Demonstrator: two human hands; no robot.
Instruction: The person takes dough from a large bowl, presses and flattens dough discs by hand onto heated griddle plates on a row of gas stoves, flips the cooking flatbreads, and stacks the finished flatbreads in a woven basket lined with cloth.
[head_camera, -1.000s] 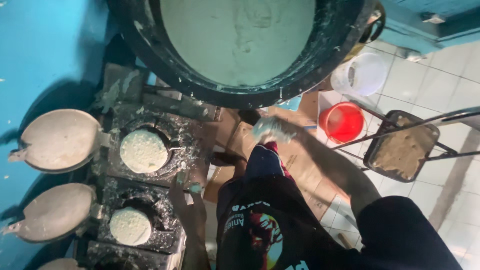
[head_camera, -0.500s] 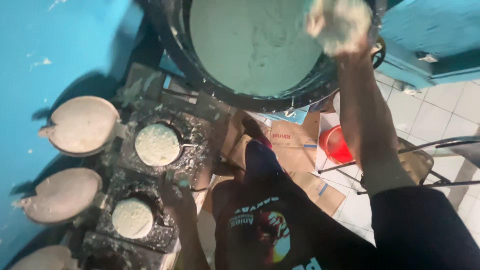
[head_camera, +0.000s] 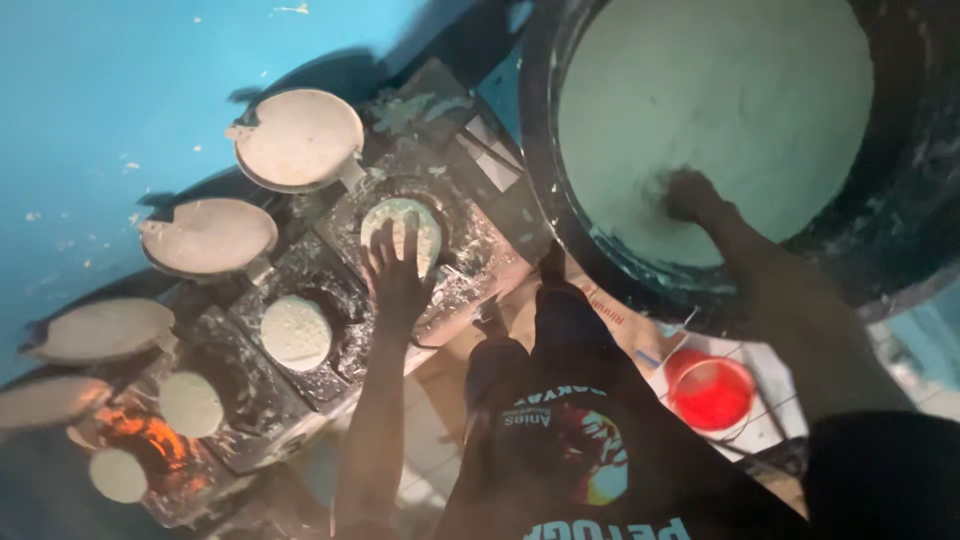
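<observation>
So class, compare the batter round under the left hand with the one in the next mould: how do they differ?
The round under the left hand, the covered round, is partly hidden by fingers and sits nearer the big tub; the neighbouring round lies fully exposed, untouched, farther off. Both are pale discs in dark, splattered moulds.

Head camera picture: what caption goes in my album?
Left hand on a round cake, right hand in the batter tub.

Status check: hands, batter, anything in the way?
Left hand flat on batter round. Right hand in the batter tub. Nothing in the way.
</observation>
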